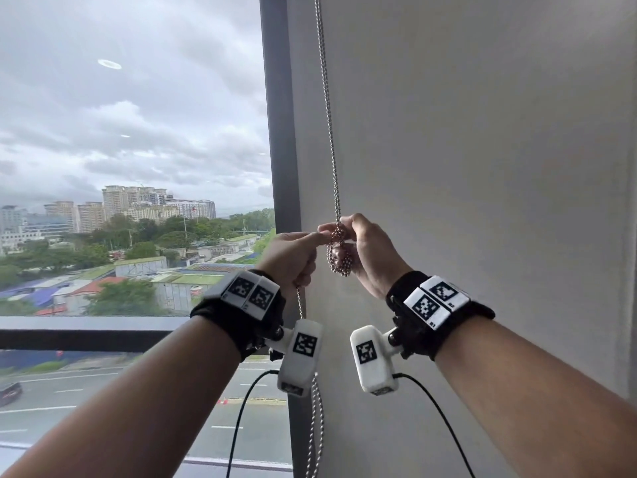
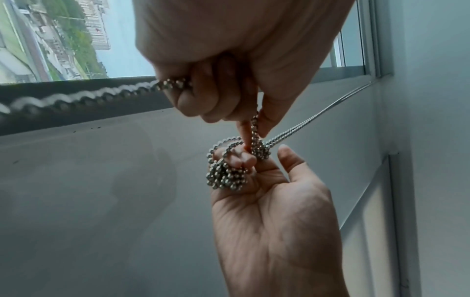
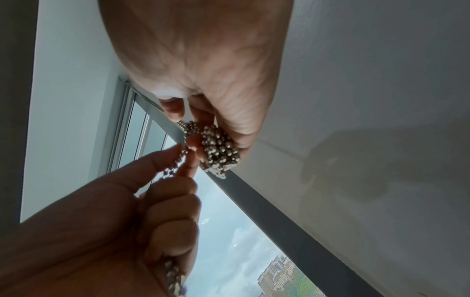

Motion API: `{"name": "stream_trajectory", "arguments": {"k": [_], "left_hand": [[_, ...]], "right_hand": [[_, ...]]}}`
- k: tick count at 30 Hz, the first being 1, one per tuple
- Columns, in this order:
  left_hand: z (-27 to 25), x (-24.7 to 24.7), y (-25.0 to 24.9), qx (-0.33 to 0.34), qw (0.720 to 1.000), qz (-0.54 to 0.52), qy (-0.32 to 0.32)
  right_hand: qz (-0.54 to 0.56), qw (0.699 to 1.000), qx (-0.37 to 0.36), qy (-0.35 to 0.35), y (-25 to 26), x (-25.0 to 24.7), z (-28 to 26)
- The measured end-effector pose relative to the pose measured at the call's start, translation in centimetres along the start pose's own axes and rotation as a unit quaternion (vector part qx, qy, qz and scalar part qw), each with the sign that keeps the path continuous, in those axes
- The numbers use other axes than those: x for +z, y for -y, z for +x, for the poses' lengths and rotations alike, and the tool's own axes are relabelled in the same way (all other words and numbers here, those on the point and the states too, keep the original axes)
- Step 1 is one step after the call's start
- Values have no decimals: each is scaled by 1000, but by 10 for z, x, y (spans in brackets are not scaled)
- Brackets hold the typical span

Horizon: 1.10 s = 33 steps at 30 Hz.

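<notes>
A metal bead chain (image 1: 327, 115) hangs down in front of a pale grey surface. At chest height it is wound into a knotted bundle (image 1: 339, 258). My right hand (image 1: 348, 232) holds that bundle (image 3: 218, 148) with curled fingers, loops of it around the fingers (image 2: 226, 174). My left hand (image 1: 315, 238) pinches a strand (image 2: 254, 124) between thumb and index finger just left of the bundle. Its other fingers are curled round the chain, whose lower part (image 1: 315, 426) drops below the hand.
A large window (image 1: 138, 132) fills the left, looking out on buildings and a road. A dark upright frame post (image 1: 279, 132) stands just behind the chain, with a horizontal rail (image 1: 86, 334) lower down. The pale grey flat surface (image 1: 482, 132) covers the right side.
</notes>
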<state>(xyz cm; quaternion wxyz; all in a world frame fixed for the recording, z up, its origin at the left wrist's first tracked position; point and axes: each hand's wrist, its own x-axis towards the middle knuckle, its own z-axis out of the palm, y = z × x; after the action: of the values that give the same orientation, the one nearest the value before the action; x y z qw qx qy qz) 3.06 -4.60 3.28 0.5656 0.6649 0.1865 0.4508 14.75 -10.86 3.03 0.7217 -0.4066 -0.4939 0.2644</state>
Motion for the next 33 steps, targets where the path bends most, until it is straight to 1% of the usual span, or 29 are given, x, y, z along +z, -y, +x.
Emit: {"name": "stream_trajectory", "arguments": {"k": [3,5,7,9,11,14,18,22,25,30,33], "left_hand": [[-4,2,6,18,1000,10,3],[-5,2,9,10,1000,3,-2],[-4,2,12,-11,1000,-16,9],[-4,2,14,-21,1000,-11,9],[-6,3,16,-16,1000,10,-5],[-9,4,23,-9,1000,6,-9],[-11,4,32,-16,999,-44,8],[-18,7,45,-26,991,-132,30],[-26,12,57,-25,982,-183,40],[-34,18,72,-8,975,-220,27],[-34,19,75,0,976,-216,19]], "right_hand": [[-12,1000,1,3,0,-1,-2],[-19,1000,1,11,-2,-1,-2],[-21,1000,0,22,-5,-1,-1],[-36,999,-2,21,-7,-1,-2],[-56,998,-8,19,-7,-1,-4],[-53,998,-23,21,-7,-1,-6],[-72,997,-34,23,-8,-2,-5],[-55,998,-21,37,-7,-3,-4],[-17,999,-7,46,-5,-2,-4],[24,998,5,63,-6,-3,-3],[36,997,15,72,-9,-4,-5]]}}
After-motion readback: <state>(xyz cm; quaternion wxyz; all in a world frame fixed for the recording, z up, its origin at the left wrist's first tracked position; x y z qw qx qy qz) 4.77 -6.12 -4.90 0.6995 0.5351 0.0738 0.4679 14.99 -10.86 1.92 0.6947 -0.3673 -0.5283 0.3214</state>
